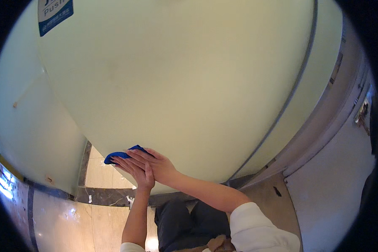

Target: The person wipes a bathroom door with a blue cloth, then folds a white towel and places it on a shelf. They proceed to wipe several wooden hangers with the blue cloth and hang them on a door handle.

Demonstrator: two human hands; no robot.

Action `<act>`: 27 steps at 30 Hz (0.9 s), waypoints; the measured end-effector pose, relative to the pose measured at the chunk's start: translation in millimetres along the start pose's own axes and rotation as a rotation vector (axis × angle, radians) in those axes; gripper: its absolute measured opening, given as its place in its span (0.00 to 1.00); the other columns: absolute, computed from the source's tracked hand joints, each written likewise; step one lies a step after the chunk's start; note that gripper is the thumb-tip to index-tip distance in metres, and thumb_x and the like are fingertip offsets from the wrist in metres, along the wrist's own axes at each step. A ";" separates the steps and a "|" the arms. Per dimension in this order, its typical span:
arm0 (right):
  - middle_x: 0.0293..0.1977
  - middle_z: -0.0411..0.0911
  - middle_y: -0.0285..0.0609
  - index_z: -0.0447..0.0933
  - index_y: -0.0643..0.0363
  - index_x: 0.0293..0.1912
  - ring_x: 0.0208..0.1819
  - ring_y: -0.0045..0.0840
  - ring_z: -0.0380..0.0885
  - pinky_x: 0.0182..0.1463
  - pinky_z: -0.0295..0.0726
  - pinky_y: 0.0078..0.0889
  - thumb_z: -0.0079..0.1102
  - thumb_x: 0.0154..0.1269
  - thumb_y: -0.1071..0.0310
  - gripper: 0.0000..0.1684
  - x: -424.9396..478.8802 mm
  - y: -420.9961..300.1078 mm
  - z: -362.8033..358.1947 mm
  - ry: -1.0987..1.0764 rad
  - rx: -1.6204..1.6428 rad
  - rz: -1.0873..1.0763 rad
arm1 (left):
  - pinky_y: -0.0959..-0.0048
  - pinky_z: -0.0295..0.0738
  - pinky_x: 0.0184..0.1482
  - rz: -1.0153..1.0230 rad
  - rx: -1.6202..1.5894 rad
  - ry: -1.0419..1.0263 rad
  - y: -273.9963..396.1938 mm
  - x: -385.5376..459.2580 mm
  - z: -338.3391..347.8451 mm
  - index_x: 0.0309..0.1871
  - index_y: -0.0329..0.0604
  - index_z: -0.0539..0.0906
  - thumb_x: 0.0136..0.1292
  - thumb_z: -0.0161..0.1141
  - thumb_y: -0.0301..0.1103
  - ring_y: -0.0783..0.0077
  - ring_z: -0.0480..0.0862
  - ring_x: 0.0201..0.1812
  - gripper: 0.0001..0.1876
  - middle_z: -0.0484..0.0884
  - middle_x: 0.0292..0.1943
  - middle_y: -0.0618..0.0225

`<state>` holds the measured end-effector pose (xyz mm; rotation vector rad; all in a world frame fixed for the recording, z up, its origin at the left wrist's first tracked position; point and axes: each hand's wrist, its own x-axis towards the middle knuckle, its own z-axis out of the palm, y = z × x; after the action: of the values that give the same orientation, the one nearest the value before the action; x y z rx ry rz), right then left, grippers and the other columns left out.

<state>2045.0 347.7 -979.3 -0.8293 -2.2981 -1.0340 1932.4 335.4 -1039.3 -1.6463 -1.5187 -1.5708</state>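
A blue cloth (116, 154) lies folded at the left edge of a frosted glass door (189, 85), near its lower corner. My left hand (137, 174) has its fingertips on the cloth. Just right of it and partly overlapping, my right hand (162, 165) also lays its fingers over the cloth, with the fingers stretched out to the left. Both hands press the cloth at the door's edge, and they hide part of it. What the cloth touches beneath the fingers cannot be told.
A sign with writing (55, 15) is stuck high on the door. Another frosted panel (28, 110) stands left, beyond a gap showing floor tiles. A dark stone threshold (107, 197) with white scraps runs below. A pale panel (327, 189) stands at right; a dark object (277, 191) lies nearby.
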 end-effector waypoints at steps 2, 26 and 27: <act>0.80 0.42 0.28 0.50 0.40 0.78 0.81 0.26 0.37 0.82 0.29 0.43 0.46 0.69 0.51 0.41 13.9 33.2 -20.6 0.050 0.019 0.018 | 0.36 0.16 0.73 0.073 -0.016 0.011 20.4 31.3 -2.0 0.80 0.37 0.35 0.70 0.48 0.60 0.35 0.29 0.79 0.50 0.30 0.79 0.37; 0.78 0.36 0.63 0.48 0.56 0.78 0.79 0.61 0.34 0.78 0.38 0.67 0.48 0.73 0.50 0.42 -124.9 316.2 -95.0 0.353 -0.228 0.487 | 0.33 0.34 0.73 0.399 -0.164 -0.153 325.1 124.3 95.7 0.77 0.53 0.64 0.64 0.53 0.66 0.58 0.55 0.79 0.43 0.57 0.79 0.59; 0.78 0.35 0.65 0.47 0.57 0.78 0.79 0.61 0.34 0.77 0.38 0.67 0.47 0.73 0.50 0.43 -137.5 314.3 -89.4 0.338 -0.261 0.491 | 0.34 0.36 0.73 0.392 -0.163 -0.165 325.2 113.4 100.3 0.77 0.54 0.64 0.65 0.53 0.65 0.59 0.56 0.79 0.42 0.58 0.79 0.61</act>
<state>2374.7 399.4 -859.7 -1.1484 -1.5891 -1.1479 2233.6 361.2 -846.3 -2.0600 -1.0719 -1.4003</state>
